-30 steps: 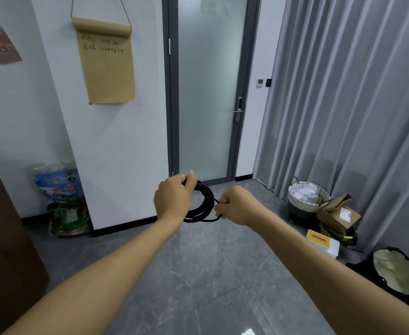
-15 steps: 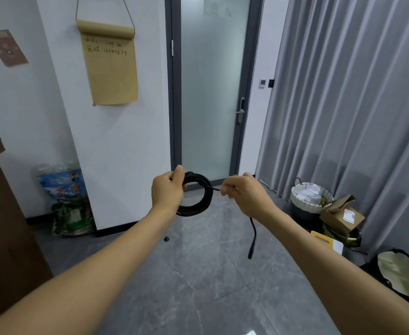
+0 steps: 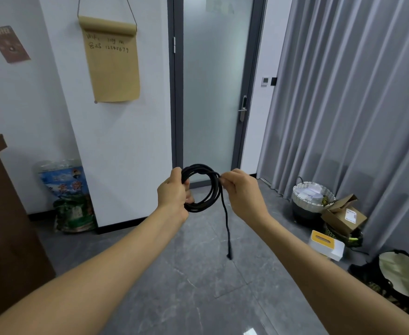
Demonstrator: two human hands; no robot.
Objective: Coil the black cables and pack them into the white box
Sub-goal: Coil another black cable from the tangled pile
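A black cable [image 3: 210,189] is wound into a round coil held up in front of me at chest height. My left hand [image 3: 173,192] grips the coil's left side, fingers curled around the loops. My right hand [image 3: 241,189] pinches the cable at the coil's upper right. From that pinch a loose tail hangs straight down and ends in a plug [image 3: 229,256] above the floor. A white box with a yellow top [image 3: 326,245] sits on the floor at the right, near the curtain.
A frosted glass door [image 3: 210,93] stands straight ahead. Grey curtains [image 3: 355,105] hang on the right, with a basket bin [image 3: 312,199], a cardboard box [image 3: 343,216] and a black bag [image 3: 397,274] below. A brown cabinet [image 3: 3,226] and colourful sacks [image 3: 68,199] stand left.
Both hands have lifted the coil higher. My right hand has come in to the coil's right edge, and the loose tail now hangs free below it.
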